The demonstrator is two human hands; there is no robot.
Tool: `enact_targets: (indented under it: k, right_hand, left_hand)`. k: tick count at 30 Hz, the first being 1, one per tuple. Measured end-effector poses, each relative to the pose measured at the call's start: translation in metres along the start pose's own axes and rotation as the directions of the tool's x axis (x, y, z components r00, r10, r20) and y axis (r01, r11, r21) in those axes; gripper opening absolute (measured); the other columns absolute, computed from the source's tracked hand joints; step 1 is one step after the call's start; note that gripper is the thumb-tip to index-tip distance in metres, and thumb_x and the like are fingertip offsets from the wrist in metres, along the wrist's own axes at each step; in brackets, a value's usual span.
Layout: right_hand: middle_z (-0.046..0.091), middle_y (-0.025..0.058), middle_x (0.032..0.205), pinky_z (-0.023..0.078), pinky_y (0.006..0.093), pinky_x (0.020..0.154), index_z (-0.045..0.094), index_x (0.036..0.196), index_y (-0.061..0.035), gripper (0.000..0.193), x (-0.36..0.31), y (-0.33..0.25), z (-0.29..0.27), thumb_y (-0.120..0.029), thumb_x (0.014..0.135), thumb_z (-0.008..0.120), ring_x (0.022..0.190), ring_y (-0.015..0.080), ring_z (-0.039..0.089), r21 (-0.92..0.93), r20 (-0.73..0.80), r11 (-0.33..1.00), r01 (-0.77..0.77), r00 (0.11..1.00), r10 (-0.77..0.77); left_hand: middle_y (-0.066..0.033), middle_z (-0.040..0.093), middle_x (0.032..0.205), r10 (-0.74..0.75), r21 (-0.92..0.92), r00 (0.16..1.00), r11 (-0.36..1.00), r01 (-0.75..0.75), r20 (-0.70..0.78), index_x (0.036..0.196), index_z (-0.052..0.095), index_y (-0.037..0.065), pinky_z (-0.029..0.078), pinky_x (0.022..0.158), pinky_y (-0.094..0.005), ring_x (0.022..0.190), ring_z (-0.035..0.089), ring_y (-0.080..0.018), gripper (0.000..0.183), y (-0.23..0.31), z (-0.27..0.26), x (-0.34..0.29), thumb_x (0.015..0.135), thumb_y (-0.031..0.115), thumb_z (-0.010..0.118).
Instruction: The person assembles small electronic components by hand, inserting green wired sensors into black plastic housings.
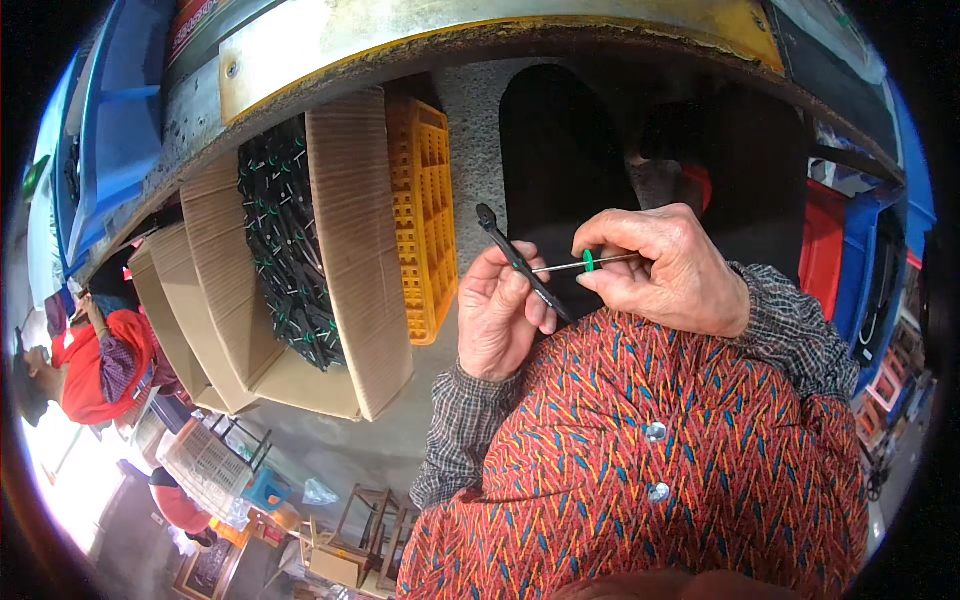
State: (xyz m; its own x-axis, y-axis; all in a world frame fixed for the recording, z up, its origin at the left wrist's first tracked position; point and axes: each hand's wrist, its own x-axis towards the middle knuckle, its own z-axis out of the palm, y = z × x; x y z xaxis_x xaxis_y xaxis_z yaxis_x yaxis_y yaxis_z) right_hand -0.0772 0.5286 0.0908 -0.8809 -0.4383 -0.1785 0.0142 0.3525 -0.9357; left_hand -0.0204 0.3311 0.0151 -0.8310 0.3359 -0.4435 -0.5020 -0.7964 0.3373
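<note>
My left hand pinches a long, narrow black plastic part, with a rounded knob at its upper end. My right hand has thumb and forefinger closed around a thin metal rod. A small green ring sits around the rod, close to my right fingertips. The rod's left end meets the black part near its middle; whether it enters a hole there, I cannot tell. The rod's right end is hidden by my right fingers. Both hands are held in front of my patterned red garment, above my lap.
To the left stands an open cardboard box heaped with black parts bearing green rings and metal pins. A yellow crate is beside it. The metal-edged table curves across the top. A person in red is at far left.
</note>
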Motion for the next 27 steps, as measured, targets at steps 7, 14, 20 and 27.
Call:
enact_targets:
  k: [7,14,20,27]
  right_hand:
    - [0.047,0.0018,0.055,0.035,0.0244,0.044,0.061,0.091,0.0011,0.019,-0.0036,0.0019,-0.0010,-0.002,0.073,0.069,0.047,0.0062,0.045,-0.043,0.022,0.998,0.043,0.999,-0.042]
    - [0.047,0.0035,0.057,0.036,0.0259,0.045,0.061,0.090,0.0011,0.020,-0.0037,0.0038,-0.0012,-0.003,0.073,0.069,0.048,0.0087,0.045,-0.042,0.019,0.997,0.058,0.998,-0.057]
    - [0.053,0.0053,0.065,0.038,0.0255,0.045,0.061,0.089,0.0017,0.020,-0.0033,0.0055,-0.0016,-0.003,0.073,0.070,0.050,0.0092,0.049,-0.051,0.027,0.997,0.060,0.998,-0.059]
    - [0.051,0.0106,0.061,0.040,0.0326,0.048,0.057,0.084,0.0002,0.018,-0.0017,0.0005,-0.0025,-0.011,0.076,0.069,0.051,0.0206,0.052,-0.060,0.023,0.997,0.044,0.999,-0.043]
  left_hand:
    - [-0.0118,0.060,0.093,-0.039,-0.061,0.999,0.997,0.039,0.006,0.114,0.054,0.002,0.050,0.050,-0.0264,0.059,0.053,-0.0100,0.024,-0.0021,0.0014,0.0001,0.092,0.011,0.059]
    - [-0.0105,0.059,0.092,-0.029,-0.052,1.000,0.998,0.028,-0.013,0.114,0.055,0.002,0.050,0.049,-0.0258,0.059,0.053,-0.0098,0.025,-0.0040,-0.0001,-0.0006,0.091,0.012,0.060]
    - [-0.0107,0.059,0.092,-0.036,-0.065,0.999,0.997,0.036,0.006,0.113,0.055,0.001,0.050,0.049,-0.0263,0.059,0.053,-0.0100,0.025,-0.0039,-0.0004,0.0011,0.091,0.012,0.061]
    - [-0.0107,0.059,0.092,-0.022,-0.079,1.000,0.997,0.022,0.003,0.112,0.055,0.002,0.050,0.051,-0.0261,0.060,0.053,-0.0101,0.024,-0.0021,0.0051,0.0023,0.091,0.011,0.061]
